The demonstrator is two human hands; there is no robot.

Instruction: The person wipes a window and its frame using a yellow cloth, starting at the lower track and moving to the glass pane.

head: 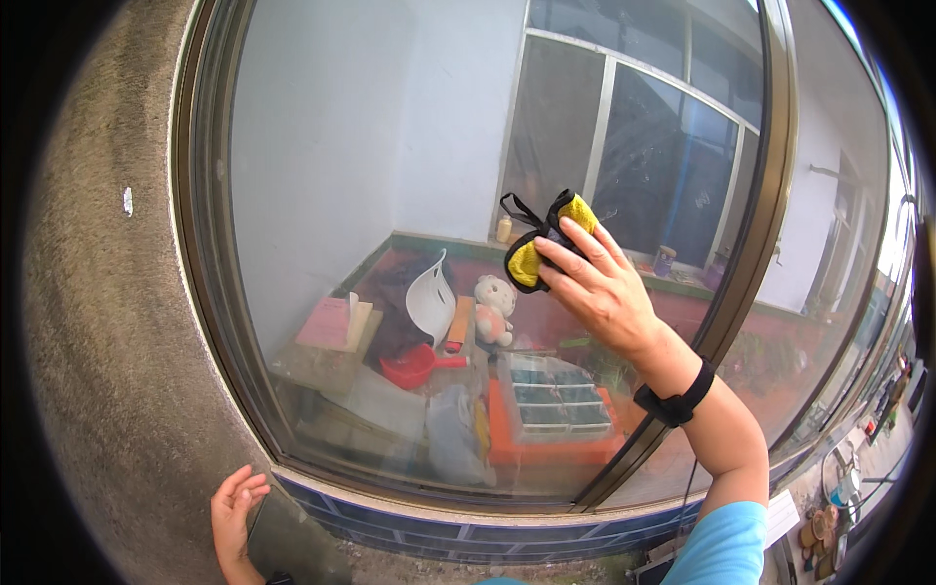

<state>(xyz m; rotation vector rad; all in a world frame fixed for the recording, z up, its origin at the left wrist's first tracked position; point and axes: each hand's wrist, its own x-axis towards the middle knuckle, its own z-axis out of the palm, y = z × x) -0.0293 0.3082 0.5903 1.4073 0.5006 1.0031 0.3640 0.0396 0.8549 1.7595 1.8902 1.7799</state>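
My right hand (603, 289) presses a folded yellow and grey cloth (579, 212) with black edging against a large window pane (329, 146). A black loop hangs off the cloth's upper left, and the fingers lie spread over its folds. Low on the left, my left hand (238, 504) holds nothing; its fingers are apart and slightly bent, near the rough wall beside the window's lower corner. A brown metal frame (212, 307) borders the glass.
Behind the glass are a plush toy (495, 311), a red dipper (411, 365), a white plastic basket (431, 298) and an orange box (504, 431). Blue tiles (439, 534) run below the sill. Pots (819, 530) and other items stand on the ground at right.
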